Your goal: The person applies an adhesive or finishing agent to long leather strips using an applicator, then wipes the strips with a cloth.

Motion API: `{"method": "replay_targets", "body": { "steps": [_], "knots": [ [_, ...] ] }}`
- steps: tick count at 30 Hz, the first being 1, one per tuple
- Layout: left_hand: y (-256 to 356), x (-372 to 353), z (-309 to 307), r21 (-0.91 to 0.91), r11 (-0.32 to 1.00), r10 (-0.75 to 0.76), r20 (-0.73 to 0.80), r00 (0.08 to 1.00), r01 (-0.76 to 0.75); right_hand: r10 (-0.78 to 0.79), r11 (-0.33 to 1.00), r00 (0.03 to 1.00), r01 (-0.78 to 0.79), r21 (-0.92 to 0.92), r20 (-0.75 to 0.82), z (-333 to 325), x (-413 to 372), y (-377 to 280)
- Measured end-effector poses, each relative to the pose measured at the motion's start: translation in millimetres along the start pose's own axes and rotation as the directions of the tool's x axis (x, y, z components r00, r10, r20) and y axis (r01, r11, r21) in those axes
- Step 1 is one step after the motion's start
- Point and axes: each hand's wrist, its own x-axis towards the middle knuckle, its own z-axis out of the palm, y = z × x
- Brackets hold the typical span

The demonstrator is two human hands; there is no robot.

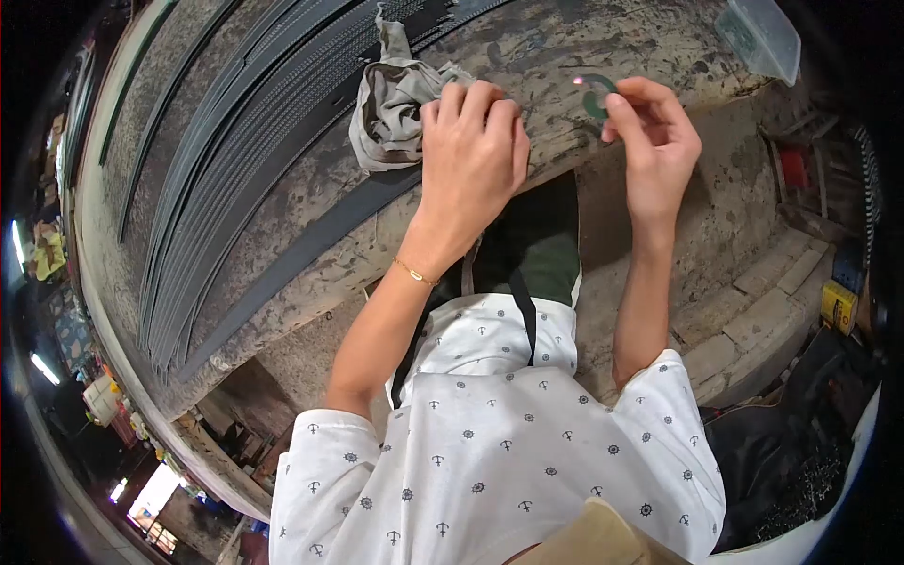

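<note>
Pinching green ring [595, 98], clutching grey rag [391, 108]

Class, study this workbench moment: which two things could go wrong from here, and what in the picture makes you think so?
1. The right hand pinches the small green ring only at the fingertips, close to the edge of the bench. A slip could drop it off the bench.
2. The left hand bears on the grey cloth, which seems to lie partly over the long dark strips. Dragging the cloth might shift them.
</note>
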Motion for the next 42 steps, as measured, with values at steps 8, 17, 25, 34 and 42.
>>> {"method": "replay_targets", "body": {
  "steps": [8,17,25,34,42],
  "knots": [
    [1,-1,3,-0.041,0.995,-0.088,-0.037,0.995,0.086,0.053,0.988,0.973,-0.019,-0.152,0.226,2,25,1],
    [-1,0,2,-0.077,0.992,-0.104,-0.025,0.994,0.102,0.016,0.964,0.927,0.085,-0.253,0.374,11,28,4],
    [-4,-3,5,-0.102,0.991,-0.087,-0.044,0.995,0.082,-0.017,0.944,0.906,0.154,-0.293,0.423,12,27,3],
    [-4,-3,6,-0.082,0.994,-0.079,-0.049,0.996,0.075,-0.03,0.936,0.895,0.182,-0.302,0.446,13,26,4],
    [-4,-2,5,-0.073,0.994,-0.09,-0.042,0.995,0.086,-0.053,0.928,0.88,0.218,-0.301,0.473,13,27,5]
  ]
}}
